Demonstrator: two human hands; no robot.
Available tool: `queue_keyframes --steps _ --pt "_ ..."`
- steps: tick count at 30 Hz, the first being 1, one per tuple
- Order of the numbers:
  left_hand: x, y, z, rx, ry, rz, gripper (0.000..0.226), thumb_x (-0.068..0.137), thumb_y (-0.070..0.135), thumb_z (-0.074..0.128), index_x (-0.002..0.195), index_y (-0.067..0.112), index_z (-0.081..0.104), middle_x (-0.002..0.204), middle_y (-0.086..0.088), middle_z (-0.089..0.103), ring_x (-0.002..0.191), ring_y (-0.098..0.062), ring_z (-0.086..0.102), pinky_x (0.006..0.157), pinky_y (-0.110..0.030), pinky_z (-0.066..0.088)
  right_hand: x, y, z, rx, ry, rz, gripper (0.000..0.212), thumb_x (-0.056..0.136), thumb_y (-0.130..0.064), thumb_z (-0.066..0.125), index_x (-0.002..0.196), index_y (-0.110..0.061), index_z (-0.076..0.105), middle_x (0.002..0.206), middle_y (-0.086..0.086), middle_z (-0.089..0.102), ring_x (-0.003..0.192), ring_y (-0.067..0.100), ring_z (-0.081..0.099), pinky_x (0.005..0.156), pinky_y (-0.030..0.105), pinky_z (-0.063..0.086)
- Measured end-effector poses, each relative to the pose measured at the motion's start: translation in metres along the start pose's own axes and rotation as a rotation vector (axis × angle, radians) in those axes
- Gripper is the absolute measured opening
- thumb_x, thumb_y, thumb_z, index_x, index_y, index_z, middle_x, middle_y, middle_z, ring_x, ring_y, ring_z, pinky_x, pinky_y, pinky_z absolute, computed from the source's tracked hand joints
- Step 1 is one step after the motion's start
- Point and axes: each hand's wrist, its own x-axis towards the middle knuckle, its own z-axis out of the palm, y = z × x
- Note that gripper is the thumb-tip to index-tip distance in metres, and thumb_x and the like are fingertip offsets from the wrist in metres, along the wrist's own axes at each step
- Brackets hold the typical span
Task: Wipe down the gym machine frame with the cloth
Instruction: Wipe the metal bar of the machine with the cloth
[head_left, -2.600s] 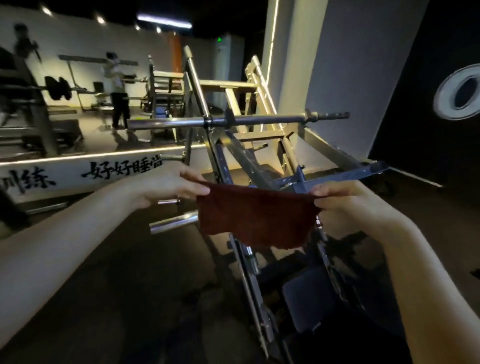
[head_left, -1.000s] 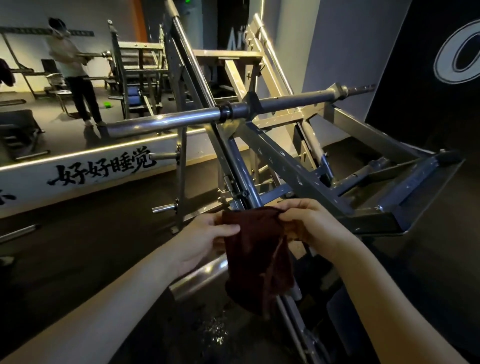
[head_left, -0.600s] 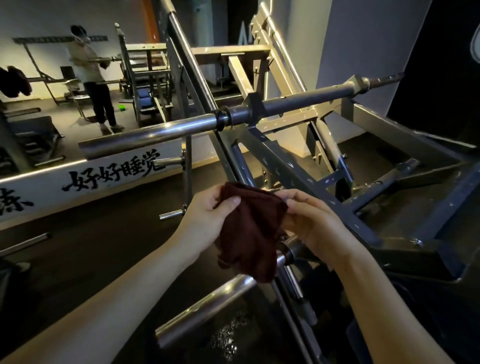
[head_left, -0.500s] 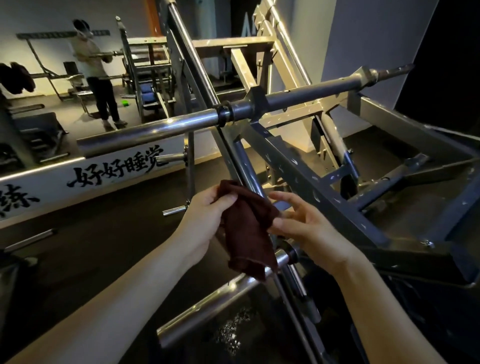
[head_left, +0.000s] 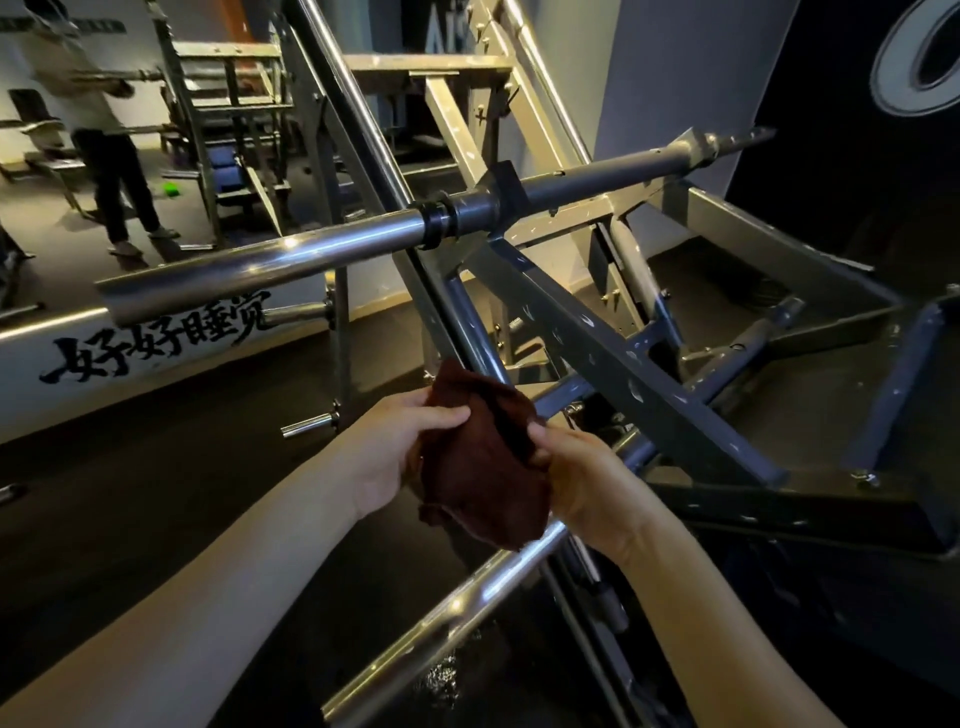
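Evidently still preparing, the left hand (head_left: 400, 441) and right hand (head_left: 587, 483) grip the folded dark-red terry cloth (head_left: 483, 467) with curled fingers (head_left: 550, 441), just before the grey painted steel machine frame (head_left: 623, 364); next, I judge, it must be pressed onto a beam.

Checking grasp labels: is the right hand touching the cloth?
Touching. The head view shows the right hand pinching the cloth at its edge.

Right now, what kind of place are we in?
Probably a gym. A big steel machine frame with a long chrome bar fills the view, more metal racks stand behind it, and another person stands near them.
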Motion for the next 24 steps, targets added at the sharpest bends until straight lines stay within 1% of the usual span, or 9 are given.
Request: queue_keyframes --steps 2,4,7,10,12,13,16,20,24 --pt "0.002 0.002 -0.014 0.026 0.055 -0.045 0.021 0.091 0.019 0.074 0.112 0.019 0.076 0.108 -0.006 0.078 0.111 -0.031 0.069 0.105 -0.051 0.05 0.003 0.001 0.011 -0.007 0.054 -0.029 0.066 0.083 -0.039 0.078 0.137 -0.008 0.058 0.13 0.015 0.068 0.119 0.034 0.067 0.102 0.05 0.052" --pt "0.005 0.0 -0.026 0.043 0.079 -0.041 0.025 0.087 0.016 0.078 0.111 0.017 0.074 0.106 -0.008 0.078 0.107 -0.03 0.071 0.102 -0.051 0.054 0.008 0.004 0.026 -0.011 0.164 -0.052 0.055 0.086 -0.022 0.078 0.136 -0.007 0.058 0.127 0.014 0.069 0.115 0.031 0.069 0.096 0.045 0.055" --pt "0.009 -0.008 -0.047 -0.014 0.098 0.0 0.052 0.074 0.012 0.087 0.12 0.022 0.064 0.12 -0.011 0.069 0.11 -0.03 0.068 0.097 -0.049 0.058 0.015 0.01 0.049 -0.005 0.456 -0.068 0.051 0.088 -0.005 0.072 0.136 -0.01 0.054 0.123 0.014 0.067 0.107 0.03 0.071 0.089 0.041 0.058" --pt "0.0 -0.022 -0.069 0.029 -0.137 0.084 0.068 0.076 0.006 0.084 0.129 0.031 0.051 0.121 -0.006 0.07 0.111 -0.026 0.068 0.099 -0.042 0.054 0.015 0.018 0.069 -0.003 0.654 -0.11 0.048 0.092 -0.01 0.07 0.134 -0.026 0.052 0.123 0.009 0.061 0.11 0.029 0.066 0.099 0.049 0.055" --pt "-0.008 -0.033 -0.079 0.259 -0.268 0.203 0.065 0.078 0.006 0.083 0.126 0.035 0.052 0.124 0.002 0.067 0.113 -0.018 0.067 0.094 -0.033 0.056 0.014 0.022 0.082 -0.157 0.75 -0.144 0.032 0.096 -0.015 0.067 0.123 -0.031 0.06 0.12 0.005 0.063 0.11 0.026 0.064 0.099 0.051 0.055" --pt "-0.009 -0.038 -0.083 0.407 -0.269 0.278 0.06 0.079 0.008 0.083 0.123 0.037 0.054 0.125 0.006 0.063 0.114 -0.015 0.065 0.092 -0.03 0.057 0.013 0.023 0.088 -0.236 0.773 -0.151 0.024 0.097 -0.016 0.065 0.116 -0.03 0.064 0.118 0.004 0.065 0.11 0.024 0.064 0.099 0.051 0.054" --pt "-0.009 -0.042 -0.091 0.64 -0.214 0.443 0.047 0.083 0.017 0.081 0.117 0.04 0.057 0.122 0.009 0.058 0.113 -0.016 0.062 0.094 -0.04 0.058 0.003 0.02 0.104 -0.377 0.713 -0.143 0.013 0.096 -0.015 0.066 0.107 -0.019 0.071 0.11 0.005 0.071 0.108 0.023 0.067 0.094 0.041 0.056" --pt "-0.012 -0.026 -0.104 0.791 -0.228 0.514 0.037 0.087 0.02 0.078 0.119 0.03 0.063 0.114 0.012 0.062 0.113 -0.006 0.057 0.104 -0.036 0.049 -0.014 0.018 0.12 -0.67 0.569 -0.069 0.039 0.086 -0.009 0.077 0.12 -0.025 0.065 0.118 -0.002 0.066 0.107 0.014 0.066 0.082 0.028 0.059" --pt "-0.021 0.001 -0.118 0.877 -0.35 0.507 0.011 0.091 0.026 0.074 0.101 0.026 0.071 0.095 0.007 0.068 0.098 -0.005 0.062 0.095 -0.032 0.048 -0.03 0.01 0.13 -0.969 0.556 -0.07 0.018 0.092 -0.02 0.072 0.108 -0.029 0.072 0.102 -0.007 0.072 0.096 0.002 0.069 0.089 0.029 0.056"
